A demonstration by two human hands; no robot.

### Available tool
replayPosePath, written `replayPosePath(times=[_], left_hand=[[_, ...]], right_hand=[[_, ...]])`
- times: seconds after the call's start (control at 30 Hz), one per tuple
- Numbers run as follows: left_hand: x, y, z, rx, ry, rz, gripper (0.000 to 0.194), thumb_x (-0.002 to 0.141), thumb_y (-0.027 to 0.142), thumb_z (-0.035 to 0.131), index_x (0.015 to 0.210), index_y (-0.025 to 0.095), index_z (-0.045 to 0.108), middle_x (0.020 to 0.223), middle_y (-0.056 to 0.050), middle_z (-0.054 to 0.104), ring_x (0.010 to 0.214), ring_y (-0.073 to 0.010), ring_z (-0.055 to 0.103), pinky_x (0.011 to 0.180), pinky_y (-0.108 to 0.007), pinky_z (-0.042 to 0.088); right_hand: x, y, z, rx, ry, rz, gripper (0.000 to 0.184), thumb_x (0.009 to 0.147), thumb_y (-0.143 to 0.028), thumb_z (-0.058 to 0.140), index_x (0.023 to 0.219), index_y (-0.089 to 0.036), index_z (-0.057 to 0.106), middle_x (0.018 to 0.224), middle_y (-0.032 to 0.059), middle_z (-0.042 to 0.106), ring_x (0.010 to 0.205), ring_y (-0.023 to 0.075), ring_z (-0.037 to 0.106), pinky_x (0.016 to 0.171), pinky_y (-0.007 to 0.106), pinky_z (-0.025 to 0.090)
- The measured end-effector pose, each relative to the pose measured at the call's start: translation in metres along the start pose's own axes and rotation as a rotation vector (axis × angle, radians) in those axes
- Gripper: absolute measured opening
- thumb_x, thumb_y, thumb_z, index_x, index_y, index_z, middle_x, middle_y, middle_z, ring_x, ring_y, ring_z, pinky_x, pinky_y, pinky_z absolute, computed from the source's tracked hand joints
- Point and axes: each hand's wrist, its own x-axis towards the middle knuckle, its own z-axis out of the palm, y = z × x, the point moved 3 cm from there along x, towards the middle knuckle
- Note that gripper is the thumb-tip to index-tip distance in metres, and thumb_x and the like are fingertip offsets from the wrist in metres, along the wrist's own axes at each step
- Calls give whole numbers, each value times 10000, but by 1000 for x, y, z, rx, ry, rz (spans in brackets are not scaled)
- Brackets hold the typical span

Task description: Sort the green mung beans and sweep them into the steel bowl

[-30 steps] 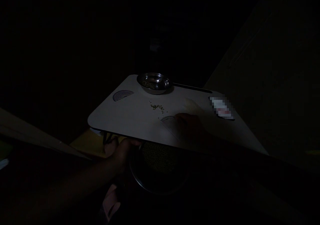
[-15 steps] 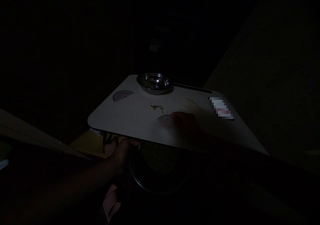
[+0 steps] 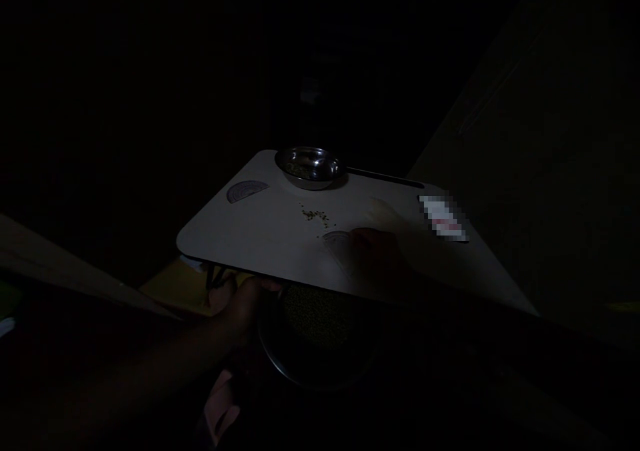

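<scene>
The scene is very dark. My left hand (image 3: pixel 243 304) grips the rim of a round metal plate (image 3: pixel 280 361) of small green grains, held just below the near edge of a small white table (image 3: pixel 260 231). My right hand (image 3: pixel 377 254) rests on the tabletop beside a grey half-round mark (image 3: pixel 336 241); its fingers are too dark to read. A few loose green grains (image 3: pixel 315 215) lie on the table just beyond that hand. A shiny steel bowl (image 3: pixel 307 166) with some grains stands at the table's far edge.
A second half-round mark (image 3: pixel 247 190) is on the table's far left. A dark slot (image 3: pixel 385 177) runs along the far edge, and a small flat item (image 3: pixel 443 216) lies at the right. A yellow surface (image 3: pixel 175 287) shows under the table.
My right hand slid a little towards the loose grains and then drew back again. The left hand and the plate have stayed put.
</scene>
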Motion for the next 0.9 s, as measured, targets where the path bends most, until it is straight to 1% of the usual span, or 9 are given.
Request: replayPosePath(times=[0.13,0.23,0.33,0.43,0.47,0.6,0.7,0.77,0.9], left_hand=[[-3,0,0,57,-9,-50,335,478,211,494,780,73,537,665,-83,584,691,-258,525,563,-363,385],[-5,1,2,81,-12,-57,336,489,223,487,781,64,536,652,-84,580,705,-259,521,573,-365,383],[-9,5,4,80,-18,-71,320,494,219,479,773,72,535,623,-75,574,702,-256,521,577,-367,382],[-10,5,5,58,-57,-82,291,499,214,478,751,81,537,599,-65,568,679,-247,525,575,-363,382],[-9,5,4,50,-64,-86,279,499,212,481,739,83,537,591,-64,567,670,-246,526,570,-362,382],[-2,-1,0,-13,-88,-56,244,497,185,478,715,95,539,591,-66,572,666,-247,526,551,-348,383],[0,-4,-2,-38,-92,-72,236,499,170,466,708,91,542,587,-74,572,677,-254,524,539,-342,382],[-1,-3,-1,-36,-81,-85,233,500,166,459,701,87,544,574,-73,568,671,-255,524,532,-340,380],[-3,-2,1,-24,-122,-96,225,500,166,456,691,92,547,561,-62,563,649,-246,526,523,-337,380]], right_hand=[[5,4,-2,-21,11,9,268,712,-241,317,733,-148,567,669,30,579,612,118,502,554,205,334],[13,0,1,-13,-5,-46,294,729,-244,286,723,-154,565,672,28,577,625,116,501,569,208,333],[18,-6,4,14,-60,-122,303,740,-262,273,769,-172,561,725,20,584,659,116,504,596,214,338],[16,-8,2,42,-124,-166,292,736,-276,291,804,-181,559,757,13,588,674,115,508,602,213,346],[13,-7,0,44,-127,-156,293,735,-274,293,802,-178,561,755,14,589,671,114,510,599,212,349],[-1,6,-8,26,-68,-51,279,721,-257,318,794,-165,571,736,20,594,656,124,517,586,222,361],[-10,17,-12,5,-44,-11,255,699,-256,358,792,-164,576,714,23,596,655,139,518,582,236,366],[-12,22,-14,-10,-15,12,253,697,-255,362,785,-161,580,710,27,596,659,145,518,584,239,367],[-10,21,-15,-21,1,28,258,703,-246,347,739,-156,586,680,29,596,655,143,518,575,227,365]])
